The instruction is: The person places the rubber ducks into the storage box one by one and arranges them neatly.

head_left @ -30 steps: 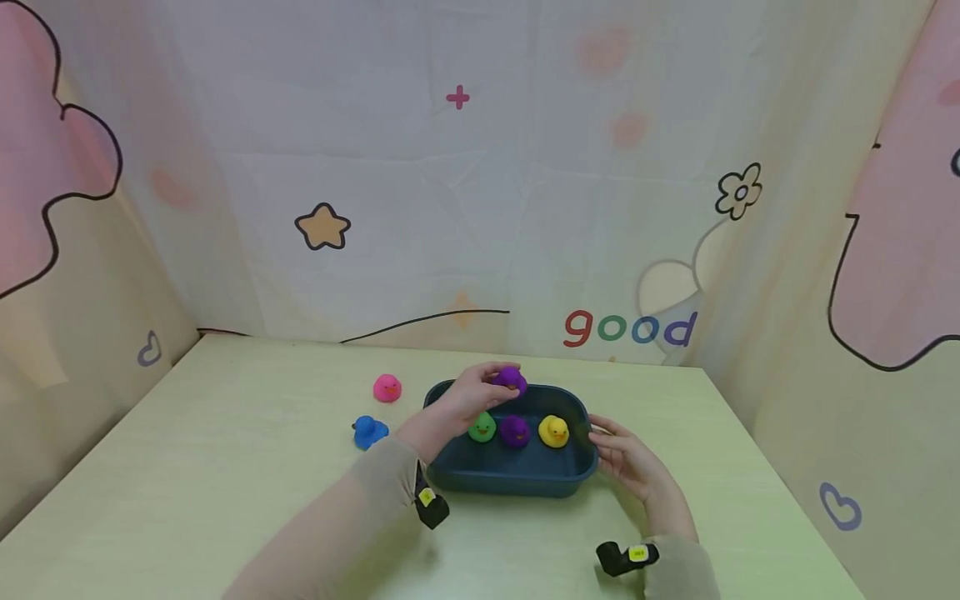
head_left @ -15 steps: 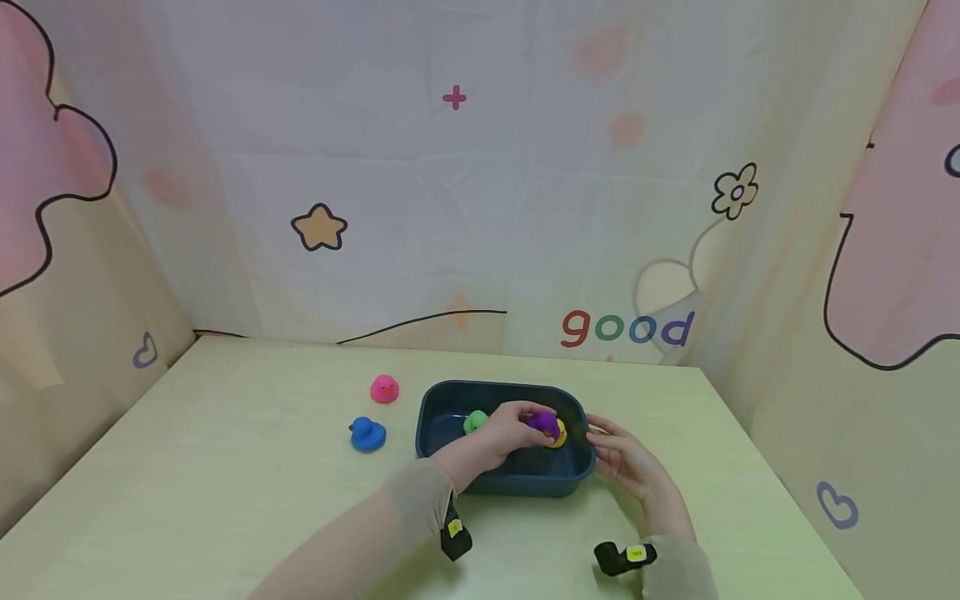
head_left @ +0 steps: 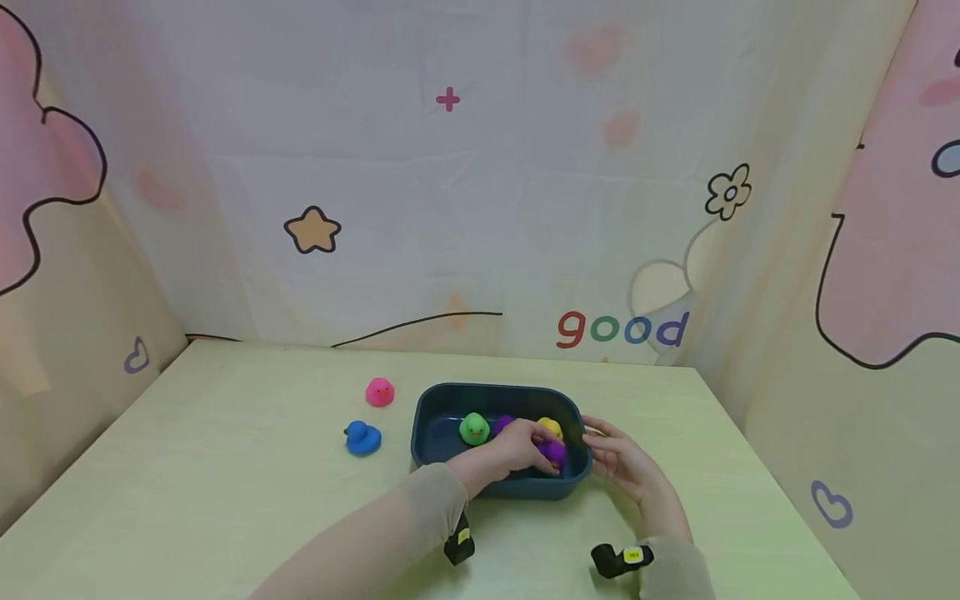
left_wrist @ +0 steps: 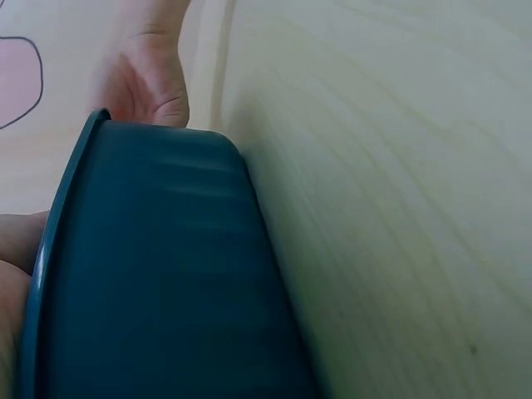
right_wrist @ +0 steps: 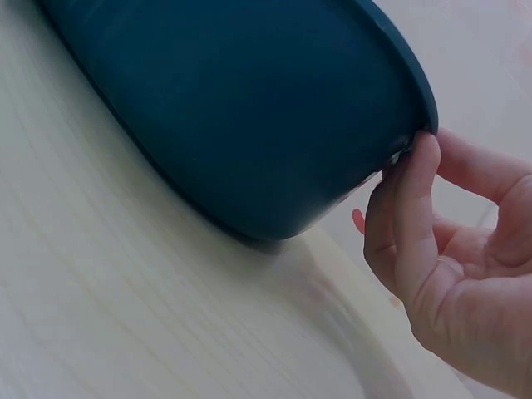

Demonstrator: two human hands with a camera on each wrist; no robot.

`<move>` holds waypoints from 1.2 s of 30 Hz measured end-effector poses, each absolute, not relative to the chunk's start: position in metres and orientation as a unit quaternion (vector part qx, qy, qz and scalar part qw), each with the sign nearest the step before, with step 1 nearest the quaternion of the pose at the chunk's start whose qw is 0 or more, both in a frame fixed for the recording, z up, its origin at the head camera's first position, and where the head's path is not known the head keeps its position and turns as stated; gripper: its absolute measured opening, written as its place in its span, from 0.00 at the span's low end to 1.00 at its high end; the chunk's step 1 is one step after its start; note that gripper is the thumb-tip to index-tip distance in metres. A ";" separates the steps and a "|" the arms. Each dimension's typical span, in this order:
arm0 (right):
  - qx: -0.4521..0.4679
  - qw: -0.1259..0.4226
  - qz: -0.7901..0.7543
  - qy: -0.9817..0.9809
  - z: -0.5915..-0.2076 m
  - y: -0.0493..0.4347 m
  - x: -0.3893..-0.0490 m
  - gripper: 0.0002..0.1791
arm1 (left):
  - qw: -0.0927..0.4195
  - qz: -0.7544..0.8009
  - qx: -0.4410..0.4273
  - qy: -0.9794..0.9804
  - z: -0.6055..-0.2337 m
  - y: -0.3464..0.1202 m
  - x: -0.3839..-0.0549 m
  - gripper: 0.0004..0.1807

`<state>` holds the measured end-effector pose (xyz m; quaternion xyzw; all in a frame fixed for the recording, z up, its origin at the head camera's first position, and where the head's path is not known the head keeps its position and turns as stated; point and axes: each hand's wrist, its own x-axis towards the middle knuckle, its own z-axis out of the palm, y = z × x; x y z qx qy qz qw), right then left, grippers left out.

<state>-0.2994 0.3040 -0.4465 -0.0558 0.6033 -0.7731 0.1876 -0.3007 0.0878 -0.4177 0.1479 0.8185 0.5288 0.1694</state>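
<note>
A dark teal basin (head_left: 487, 487) holds a green toy duck (head_left: 474, 429), a yellow toy duck (head_left: 551, 427) and two purple ones. My left hand (head_left: 513, 450) reaches over the near rim and pinches a purple toy duck (head_left: 553, 453) low inside the basin, in front of the yellow one. Behind that hand, the other purple duck (head_left: 503, 425) is partly hidden. My right hand (head_left: 626, 462) rests its fingers against the basin's right end. In the right wrist view, those fingers (right_wrist: 416, 191) touch the outer wall just under the rim.
Left of the basin, a pink toy duck (head_left: 380, 392) and a blue toy duck (head_left: 363, 438) stand on the pale wooden table (head_left: 225, 467). A printed curtain (head_left: 390, 208) closes off the back and sides. Each wrist carries a small black camera (head_left: 619, 560).
My left hand has carried the purple duck from over the basin's back rim down into its right part, in front of the yellow duck. My right hand has stayed at the basin's end.
</note>
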 end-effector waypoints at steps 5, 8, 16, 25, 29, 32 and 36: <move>-0.056 0.188 -0.773 0.604 -0.446 0.304 -0.301 0.22 | 0.156 0.470 0.164 0.853 -0.418 0.091 -0.301 0.16; -0.057 0.188 -0.772 0.604 -0.446 0.304 -0.301 0.22 | 0.139 0.435 0.175 0.872 -0.421 0.093 -0.303 0.15; -0.050 0.188 -0.774 0.602 -0.447 0.304 -0.301 0.23 | 0.109 0.362 0.190 0.906 -0.424 0.097 -0.304 0.12; -0.037 0.183 -0.764 0.617 -0.447 0.303 -0.302 0.31 | 0.121 0.331 0.180 0.919 -0.421 0.099 -0.300 0.08; -0.035 0.183 -0.762 0.620 -0.446 0.302 -0.301 0.32 | 0.126 0.333 0.174 0.918 -0.422 0.098 -0.299 0.08; -0.041 0.184 -0.764 0.618 -0.445 0.302 -0.300 0.31 | 0.125 0.324 0.182 0.920 -0.423 0.098 -0.300 0.09; -0.053 0.184 -0.766 0.613 -0.444 0.302 -0.298 0.28 | 0.096 0.284 0.213 0.930 -0.419 0.097 -0.301 0.14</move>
